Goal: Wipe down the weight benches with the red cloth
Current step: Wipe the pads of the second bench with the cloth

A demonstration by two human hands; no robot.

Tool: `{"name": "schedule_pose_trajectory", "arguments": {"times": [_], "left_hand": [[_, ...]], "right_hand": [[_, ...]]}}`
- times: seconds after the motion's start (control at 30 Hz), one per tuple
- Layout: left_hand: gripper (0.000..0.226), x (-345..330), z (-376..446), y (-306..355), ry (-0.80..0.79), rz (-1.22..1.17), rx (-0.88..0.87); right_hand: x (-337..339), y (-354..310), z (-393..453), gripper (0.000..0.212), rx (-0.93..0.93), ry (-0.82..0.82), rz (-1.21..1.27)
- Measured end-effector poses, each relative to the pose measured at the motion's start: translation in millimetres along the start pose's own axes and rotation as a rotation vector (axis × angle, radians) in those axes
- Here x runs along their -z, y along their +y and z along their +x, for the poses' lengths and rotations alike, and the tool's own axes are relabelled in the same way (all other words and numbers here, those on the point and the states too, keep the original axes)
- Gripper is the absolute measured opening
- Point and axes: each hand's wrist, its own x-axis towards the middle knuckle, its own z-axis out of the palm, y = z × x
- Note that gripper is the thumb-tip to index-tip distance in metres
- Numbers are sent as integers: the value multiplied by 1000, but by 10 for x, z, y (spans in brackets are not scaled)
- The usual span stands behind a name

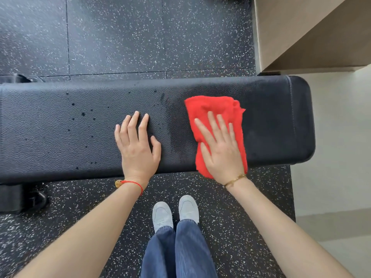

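A black padded weight bench (60, 127) runs across the view from the left edge to its rounded end at the right. Dark droplets speckle its left and middle part. The red cloth (208, 105) lies folded on the pad near the right end. My right hand (218, 145) presses flat on the cloth, fingers spread, with the cloth sticking out beyond the fingertips and hanging over the near edge. My left hand (136, 145) rests flat and bare on the pad just left of the cloth, fingers apart, holding nothing.
Speckled black rubber flooring (120, 37) lies in front of and behind the bench. A beige wall or counter (301, 33) rises at the upper right, above pale floor (337, 137). A bench foot (22, 197) sits at the lower left. My feet (174, 213) stand close to the bench.
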Motion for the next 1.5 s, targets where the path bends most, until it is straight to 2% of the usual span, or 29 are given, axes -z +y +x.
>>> {"name": "schedule_pose_trajectory", "arguments": {"times": [0.13, 0.23, 0.3, 0.4, 0.47, 0.6, 0.67, 0.73, 0.83, 0.9, 1.1, 1.23, 1.3, 1.37, 1.5], "left_hand": [[54, -6, -4, 1, 2, 2, 9], [54, -12, -6, 8, -1, 11, 11], [54, -17, -6, 16, -6, 11, 14], [55, -6, 2, 15, -12, 21, 11], [55, 8, 7, 7, -23, 22, 12], [55, 59, 19, 22, -53, 23, 17], [54, 91, 27, 35, -69, 9, 27], [53, 131, 42, 41, -86, -6, 35], [51, 205, 91, 4, -96, -22, 36], [52, 248, 124, -48, -85, -16, 33], [51, 270, 190, -427, -60, 88, 53], [52, 192, 123, -545, -61, 126, 42], [54, 167, 124, -560, -43, 101, 42], [54, 160, 125, -570, -24, 94, 39], [54, 156, 122, -568, -12, 74, 25]], "right_hand": [[155, 321, 113, 61, -487, 117, 93], [168, 200, 443, 62, -714, 180, 100], [145, 4, 611, 63, -645, 144, 55], [43, -343, 599, 62, -248, 36, 29], [-36, -483, 428, 61, -56, -17, 33], [-44, -316, 73, 60, 110, -75, 10], [7, -200, 67, 60, 77, -68, 11], [42, -227, 210, 59, -32, -49, 33], [21, -486, 580, 61, -197, -13, 45], [-21, -701, 822, 61, -214, -13, 44], [-172, -1185, 950, 61, 69, -57, -20], [-204, -1008, 513, 60, 230, -91, -18], [-159, -820, 417, 60, 243, -93, -11], [-86, -669, 509, 60, 145, -68, 9], [-20, -742, 1016, 59, -184, 25, 41]]}}
